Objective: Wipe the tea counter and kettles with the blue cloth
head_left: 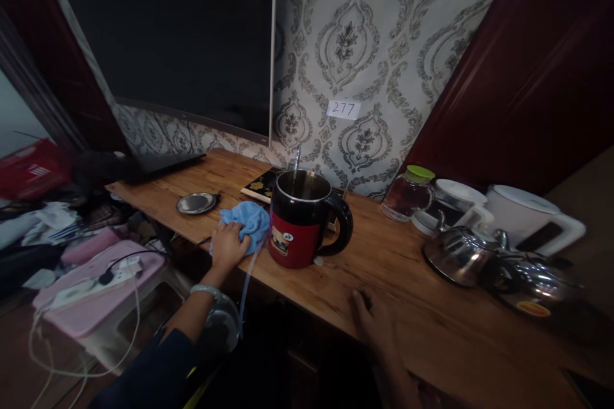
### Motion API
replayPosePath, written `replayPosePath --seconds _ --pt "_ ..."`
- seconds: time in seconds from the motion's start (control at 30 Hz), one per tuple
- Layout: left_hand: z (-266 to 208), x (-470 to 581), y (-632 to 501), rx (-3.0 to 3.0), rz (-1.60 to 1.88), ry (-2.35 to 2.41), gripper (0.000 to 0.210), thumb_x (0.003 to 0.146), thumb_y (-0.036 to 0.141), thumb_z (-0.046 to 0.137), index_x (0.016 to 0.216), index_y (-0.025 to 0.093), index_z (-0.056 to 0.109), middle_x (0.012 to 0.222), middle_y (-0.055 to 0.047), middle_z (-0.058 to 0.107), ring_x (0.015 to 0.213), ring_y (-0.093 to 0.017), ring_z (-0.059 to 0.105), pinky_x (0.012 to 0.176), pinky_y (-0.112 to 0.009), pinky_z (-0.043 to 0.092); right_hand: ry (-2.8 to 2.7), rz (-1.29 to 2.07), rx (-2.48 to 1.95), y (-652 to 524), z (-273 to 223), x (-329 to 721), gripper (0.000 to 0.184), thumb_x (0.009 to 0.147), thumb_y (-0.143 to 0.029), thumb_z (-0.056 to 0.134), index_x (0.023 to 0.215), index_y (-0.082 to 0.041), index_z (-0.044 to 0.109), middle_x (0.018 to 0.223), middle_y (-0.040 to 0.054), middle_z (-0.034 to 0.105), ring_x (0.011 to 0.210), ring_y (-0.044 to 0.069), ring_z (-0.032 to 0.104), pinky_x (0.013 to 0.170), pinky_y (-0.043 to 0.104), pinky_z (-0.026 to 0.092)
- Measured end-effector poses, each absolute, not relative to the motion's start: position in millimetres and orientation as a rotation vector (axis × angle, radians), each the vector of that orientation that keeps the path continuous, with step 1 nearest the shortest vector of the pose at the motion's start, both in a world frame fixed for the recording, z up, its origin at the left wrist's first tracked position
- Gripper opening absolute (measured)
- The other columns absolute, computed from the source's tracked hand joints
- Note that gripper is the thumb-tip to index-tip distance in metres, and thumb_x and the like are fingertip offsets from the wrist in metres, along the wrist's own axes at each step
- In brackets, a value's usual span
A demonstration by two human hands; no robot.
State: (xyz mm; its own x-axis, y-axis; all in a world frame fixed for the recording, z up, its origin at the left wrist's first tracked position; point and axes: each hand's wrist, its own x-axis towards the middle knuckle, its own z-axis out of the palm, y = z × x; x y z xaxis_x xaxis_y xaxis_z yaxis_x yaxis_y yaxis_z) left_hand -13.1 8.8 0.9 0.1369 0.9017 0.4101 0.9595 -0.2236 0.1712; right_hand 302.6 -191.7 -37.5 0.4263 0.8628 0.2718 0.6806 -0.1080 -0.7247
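Observation:
My left hand (pixel 229 246) is closed on a crumpled light-blue cloth (pixel 252 217) at the table's front edge. Right of the cloth stands a red and black electric kettle (pixel 296 239), upright and lidless, its black handle turned to the right. A thin shiny piece (pixel 297 158) rises above the kettle's rim; its kind is unclear. My right hand (pixel 378 323) is low over the table's front edge, thumb and a finger apart, holding nothing visible. A round metal lid-like disc (pixel 196 203) with a dark tab lies left of the cloth.
On the right of the wooden table (pixel 384 262) stand a glass jug with a green lid (pixel 405 195), white pitchers (pixel 522 211) and metal teapots (pixel 458 255). Behind the kettle lies a dark flower-patterned box (pixel 259 185). A pink stool (pixel 110 281) holds a power strip (pixel 91 287) with trailing cables.

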Motion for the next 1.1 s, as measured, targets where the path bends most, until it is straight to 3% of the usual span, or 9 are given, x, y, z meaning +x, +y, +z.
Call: replayPosePath --seconds 1.1 --pt "1.6 -13.0 8.4 -2.257 -0.643 -1.868 0.034 0.082 0.033 0.045 0.101 0.016 0.068 0.101 -0.013 0.07 0.102 -0.032 0.057 0.081 -0.042 0.039 -1.297 0.312 -1.843 -192.2 -33.7 301.1 0.043 0.084 -0.055 0.04 0.072 -0.022 0.065 0.077 0.009 0.071 0.076 0.024 0.064 0.07 0.033 0.046"
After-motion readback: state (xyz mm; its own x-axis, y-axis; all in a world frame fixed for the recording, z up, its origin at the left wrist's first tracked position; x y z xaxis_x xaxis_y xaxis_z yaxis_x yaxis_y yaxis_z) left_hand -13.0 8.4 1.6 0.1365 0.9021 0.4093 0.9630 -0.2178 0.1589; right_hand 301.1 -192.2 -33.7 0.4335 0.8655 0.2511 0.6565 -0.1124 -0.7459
